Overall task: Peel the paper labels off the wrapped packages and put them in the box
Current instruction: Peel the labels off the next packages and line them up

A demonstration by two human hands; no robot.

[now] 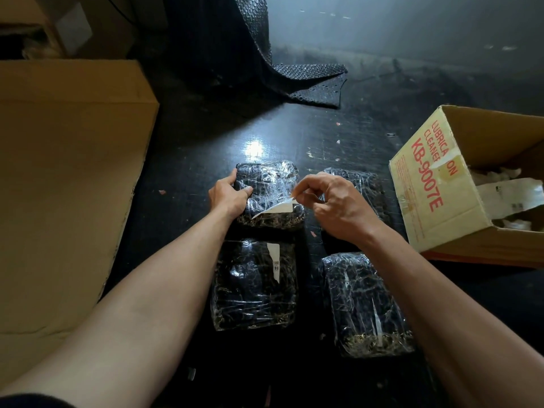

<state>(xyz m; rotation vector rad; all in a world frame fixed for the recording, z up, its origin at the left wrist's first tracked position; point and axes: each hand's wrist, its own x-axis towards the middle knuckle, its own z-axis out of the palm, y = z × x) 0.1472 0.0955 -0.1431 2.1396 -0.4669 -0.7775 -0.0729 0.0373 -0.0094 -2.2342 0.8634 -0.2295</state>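
Several black packages in clear wrap lie on a dark table. My left hand (228,195) presses down on the left edge of the far-left package (273,184). My right hand (332,204) pinches the lifted corner of its white paper label (275,209), which is partly peeled up. The near-left package (254,285) carries a torn white label strip (275,260) with a barcode. The near-right package (366,304) shows no paper label. A far-right package (368,184) is mostly hidden behind my right hand. The open cardboard box (426,184) at the right holds crumpled white labels (509,195).
A large flat cardboard sheet (67,187) covers the left side. Black bubble wrap (297,81) hangs down onto the table at the back. Small paper scraps (313,233) dot the dark tabletop (338,136).
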